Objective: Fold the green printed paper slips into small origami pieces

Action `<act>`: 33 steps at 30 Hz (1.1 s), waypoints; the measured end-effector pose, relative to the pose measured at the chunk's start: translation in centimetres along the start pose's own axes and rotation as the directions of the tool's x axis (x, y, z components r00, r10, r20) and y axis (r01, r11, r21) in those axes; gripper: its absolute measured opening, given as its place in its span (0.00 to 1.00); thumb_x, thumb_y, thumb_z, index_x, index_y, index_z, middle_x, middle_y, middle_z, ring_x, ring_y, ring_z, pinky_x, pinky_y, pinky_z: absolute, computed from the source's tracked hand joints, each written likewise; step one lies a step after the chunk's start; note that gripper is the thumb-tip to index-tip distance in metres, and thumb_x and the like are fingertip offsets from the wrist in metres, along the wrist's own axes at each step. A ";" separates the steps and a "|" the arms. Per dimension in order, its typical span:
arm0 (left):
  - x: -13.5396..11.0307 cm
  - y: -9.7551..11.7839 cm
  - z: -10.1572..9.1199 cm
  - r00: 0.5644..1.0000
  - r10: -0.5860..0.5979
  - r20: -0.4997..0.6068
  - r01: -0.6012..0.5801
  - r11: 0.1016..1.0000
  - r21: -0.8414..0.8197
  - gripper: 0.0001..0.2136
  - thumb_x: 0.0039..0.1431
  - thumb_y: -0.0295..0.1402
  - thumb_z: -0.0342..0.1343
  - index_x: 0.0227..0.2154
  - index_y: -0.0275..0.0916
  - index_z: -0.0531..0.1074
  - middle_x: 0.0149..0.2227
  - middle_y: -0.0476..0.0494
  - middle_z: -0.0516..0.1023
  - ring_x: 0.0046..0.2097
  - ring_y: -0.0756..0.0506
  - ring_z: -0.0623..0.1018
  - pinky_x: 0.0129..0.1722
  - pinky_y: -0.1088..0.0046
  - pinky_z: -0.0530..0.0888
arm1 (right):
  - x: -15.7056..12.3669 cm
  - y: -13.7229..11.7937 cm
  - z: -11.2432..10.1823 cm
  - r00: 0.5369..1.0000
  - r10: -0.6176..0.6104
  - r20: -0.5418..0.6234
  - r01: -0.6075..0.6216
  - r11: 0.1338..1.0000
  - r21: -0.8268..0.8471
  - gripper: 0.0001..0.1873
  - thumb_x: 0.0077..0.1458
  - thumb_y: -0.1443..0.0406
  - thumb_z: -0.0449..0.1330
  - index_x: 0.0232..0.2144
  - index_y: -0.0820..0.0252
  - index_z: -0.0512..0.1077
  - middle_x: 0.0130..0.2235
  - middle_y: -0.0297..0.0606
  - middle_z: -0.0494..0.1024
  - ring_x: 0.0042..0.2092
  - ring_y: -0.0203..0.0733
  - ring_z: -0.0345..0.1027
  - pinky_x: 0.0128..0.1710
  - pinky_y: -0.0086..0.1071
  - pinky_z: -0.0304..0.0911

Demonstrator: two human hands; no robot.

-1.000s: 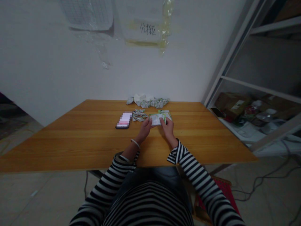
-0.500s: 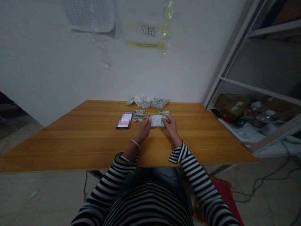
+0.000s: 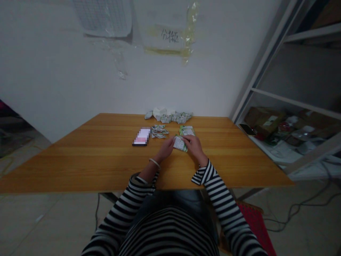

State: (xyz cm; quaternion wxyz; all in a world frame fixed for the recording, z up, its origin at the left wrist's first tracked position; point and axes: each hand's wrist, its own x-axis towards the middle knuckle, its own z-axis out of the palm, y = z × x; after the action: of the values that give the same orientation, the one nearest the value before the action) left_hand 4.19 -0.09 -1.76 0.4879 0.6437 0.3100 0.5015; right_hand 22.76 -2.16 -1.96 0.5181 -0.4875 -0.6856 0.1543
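My hands meet over a folded white-and-green paper packet (image 3: 179, 144), which lies tilted on the wooden table (image 3: 80, 163). My left hand (image 3: 166, 149) pinches its left side, and my right hand (image 3: 195, 146) holds its right side. Just behind them lies a second green-and-white packet (image 3: 187, 131). A small heap of folded paper pieces (image 3: 160, 131) sits left of that, beyond my left hand. Further left lies a phone (image 3: 141, 137) with a pixelated screen. A row of crumpled and folded pieces (image 3: 168, 116) lines the table's back edge.
The table's back edge meets a white wall with taped papers (image 3: 166, 33). At right stands a metal shelf (image 3: 266, 64) holding cardboard boxes (image 3: 263, 119) and a phone (image 3: 247, 129). Cables (image 3: 298, 208) lie on the floor near a red seat (image 3: 254, 222).
The white-and-green packet has turned at an angle and moved toward me, uncovering the green packet behind it. My hands have shifted slightly with it.
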 end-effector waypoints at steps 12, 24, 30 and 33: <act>0.2 -0.6 0.1 0.984 -0.175 -0.013 0.174 0.982 -0.070 0.17 0.47 0.46 0.67 0.27 0.35 0.74 0.23 0.49 0.76 0.26 0.48 0.74 0.28 0.73 0.73 | -0.2 0.3 1.4 0.997 0.079 -0.013 -0.080 0.992 -0.094 0.14 0.58 0.62 0.56 0.24 0.60 0.74 0.22 0.33 0.73 0.26 0.37 0.61 0.27 0.29 0.50; 0.3 -1.1 -0.4 0.941 -0.337 -0.007 0.330 0.925 -0.187 0.23 0.40 0.51 0.70 0.24 0.31 0.75 0.21 0.41 0.78 0.25 0.45 0.78 0.29 0.67 0.76 | -0.8 -0.2 3.9 0.977 0.102 -0.187 -0.107 0.994 -0.020 0.16 0.59 0.61 0.52 0.21 0.59 0.68 0.21 0.30 0.66 0.25 0.37 0.57 0.27 0.29 0.50; 0.2 -0.9 -0.1 0.944 -0.330 0.008 0.328 0.935 -0.135 0.19 0.44 0.47 0.69 0.25 0.33 0.77 0.20 0.45 0.77 0.23 0.48 0.76 0.26 0.73 0.73 | -0.8 -0.1 4.2 0.961 0.115 -0.251 -0.111 0.993 0.028 0.16 0.58 0.60 0.52 0.21 0.58 0.66 0.21 0.30 0.66 0.26 0.37 0.57 0.27 0.29 0.50; -0.1 -0.6 -0.1 0.934 -0.350 0.076 0.356 0.930 -0.091 0.17 0.43 0.43 0.70 0.26 0.31 0.78 0.21 0.44 0.78 0.23 0.47 0.76 0.25 0.73 0.72 | -0.8 0.0 4.3 0.948 0.132 -0.291 -0.119 0.991 0.063 0.16 0.58 0.59 0.51 0.21 0.58 0.65 0.23 0.31 0.67 0.27 0.38 0.58 0.29 0.30 0.52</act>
State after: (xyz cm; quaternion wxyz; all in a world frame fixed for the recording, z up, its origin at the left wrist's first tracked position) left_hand 4.17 0.03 -2.37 0.6114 0.5658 0.3803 0.4018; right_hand 19.04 -1.53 -4.19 0.6142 -0.5362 -0.5647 0.1280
